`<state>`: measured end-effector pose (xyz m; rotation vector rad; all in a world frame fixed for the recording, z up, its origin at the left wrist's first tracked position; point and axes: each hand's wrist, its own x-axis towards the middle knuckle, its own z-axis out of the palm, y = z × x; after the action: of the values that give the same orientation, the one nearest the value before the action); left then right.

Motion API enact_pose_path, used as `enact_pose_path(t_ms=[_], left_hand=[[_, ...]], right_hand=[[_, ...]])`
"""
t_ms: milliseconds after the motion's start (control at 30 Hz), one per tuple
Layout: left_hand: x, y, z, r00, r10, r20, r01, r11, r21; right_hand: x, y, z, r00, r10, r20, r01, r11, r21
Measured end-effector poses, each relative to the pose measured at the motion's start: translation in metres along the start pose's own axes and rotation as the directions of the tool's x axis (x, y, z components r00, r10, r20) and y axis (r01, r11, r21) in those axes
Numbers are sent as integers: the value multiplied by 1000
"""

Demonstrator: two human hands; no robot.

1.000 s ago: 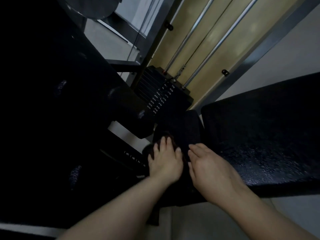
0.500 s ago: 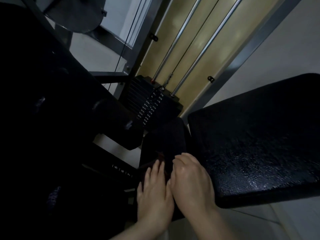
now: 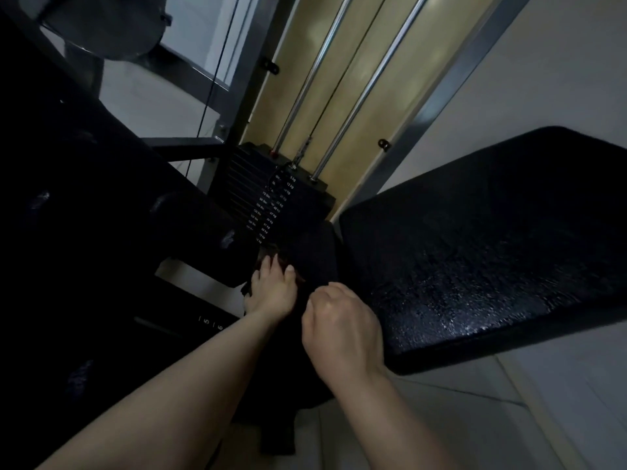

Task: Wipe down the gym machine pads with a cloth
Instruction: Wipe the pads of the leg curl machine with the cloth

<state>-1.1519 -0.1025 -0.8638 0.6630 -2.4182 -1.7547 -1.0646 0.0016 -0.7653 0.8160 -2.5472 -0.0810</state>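
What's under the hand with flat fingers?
Under the left hand lies a dark cloth spread on a narrow black pad. The hand hides the cloth directly beneath it.

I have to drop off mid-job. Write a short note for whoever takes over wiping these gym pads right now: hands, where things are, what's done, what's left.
Left hand: fingers straight, pressing the dark cloth flat on the narrow pad below the weight stack.
Right hand: fingers curled beside the left one, over the cloth's near part; whether it grips the cloth is too dark to tell.
Large seat pad, to the right: its surface glistens, possibly damp, so perhaps already wiped.
Roller pad, to the left: too dark to judge.
Left to do: finish the narrow pad, then check the roller pad.
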Motion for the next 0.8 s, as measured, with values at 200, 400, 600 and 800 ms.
enact_pose_path(t_ms=[200, 400, 600, 800], left_hand=[[-125, -13, 4, 995, 96, 30, -98, 993, 63], [-111, 0, -5, 982, 170, 80, -179, 978, 109], [-15, 1, -5, 999, 42, 33, -43, 999, 5], [-63, -22, -2, 1000, -2, -18, 1, 999, -46]], right_hand=[[-2, -4, 7, 998, 3, -64, -1, 1000, 25], [0, -1, 9, 996, -7, -93, 8, 1000, 8], [-2, -1, 6, 997, -6, -77, 2, 999, -52], [-2, -4, 8, 990, -10, -141, 2, 999, -55]])
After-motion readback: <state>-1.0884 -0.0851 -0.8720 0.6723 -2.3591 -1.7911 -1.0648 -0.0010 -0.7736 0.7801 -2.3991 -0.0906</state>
